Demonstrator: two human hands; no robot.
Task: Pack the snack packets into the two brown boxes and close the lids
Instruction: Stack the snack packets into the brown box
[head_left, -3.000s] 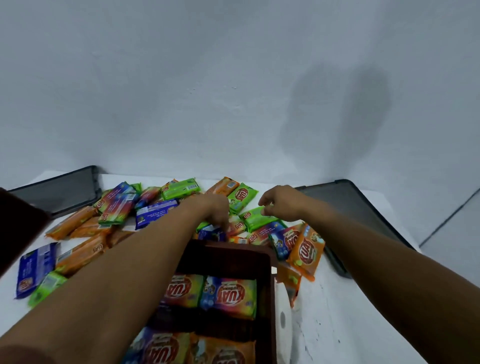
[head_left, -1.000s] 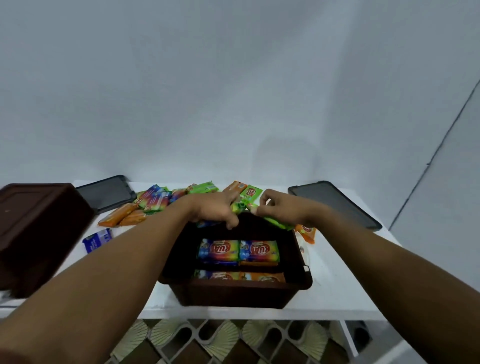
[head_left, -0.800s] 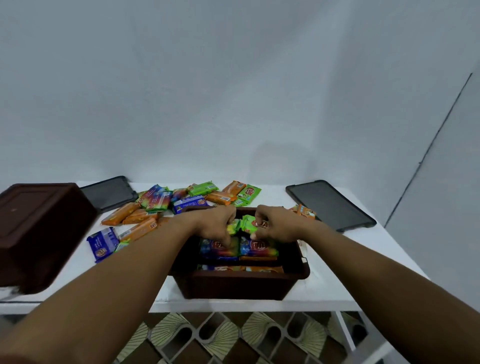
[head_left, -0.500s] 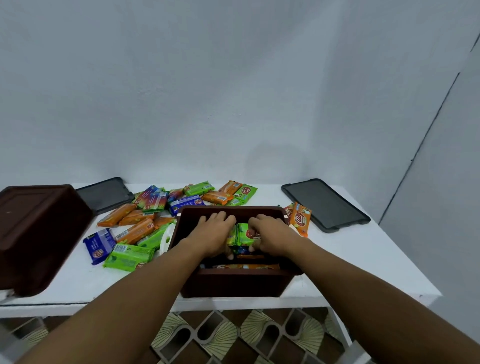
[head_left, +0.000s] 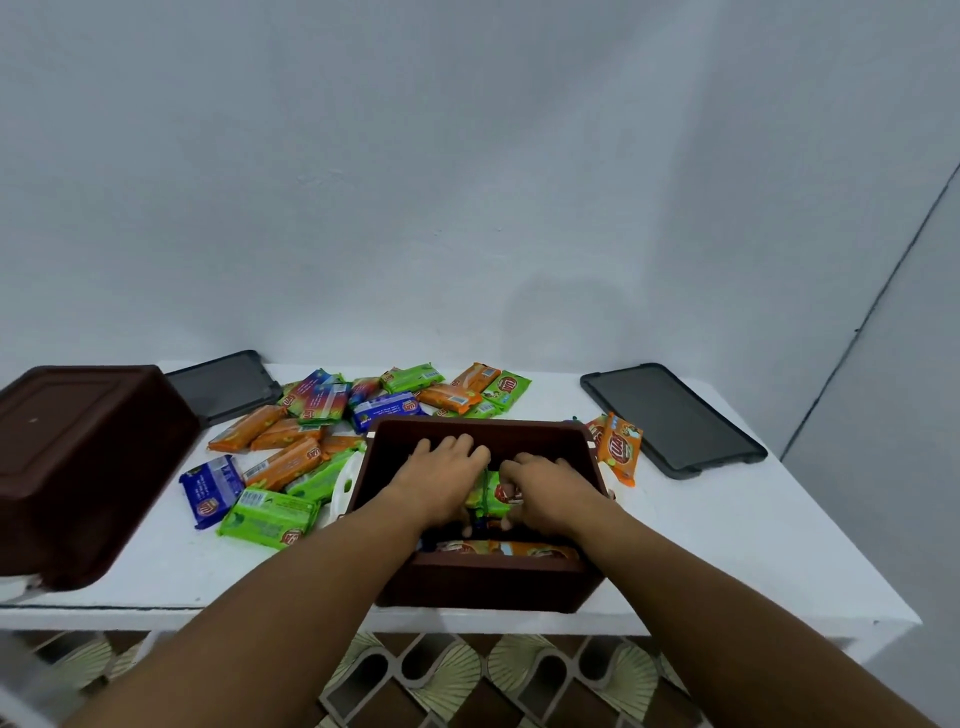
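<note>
Mid-packing: my left hand (head_left: 447, 470) and right hand (head_left: 545, 483) grip green packets (head_left: 485, 496) low inside the open box (head_left: 488, 584); next, probably let go and fetch loose packets (head_left: 270, 517).

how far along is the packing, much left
Done: orange packets already lie in the open brown box. In hand: the right hand grips green packets inside it, with the left hand alongside. Left: many loose packets lie on the table, the second brown box sits overturned, and both dark lids lie off the boxes.
</note>
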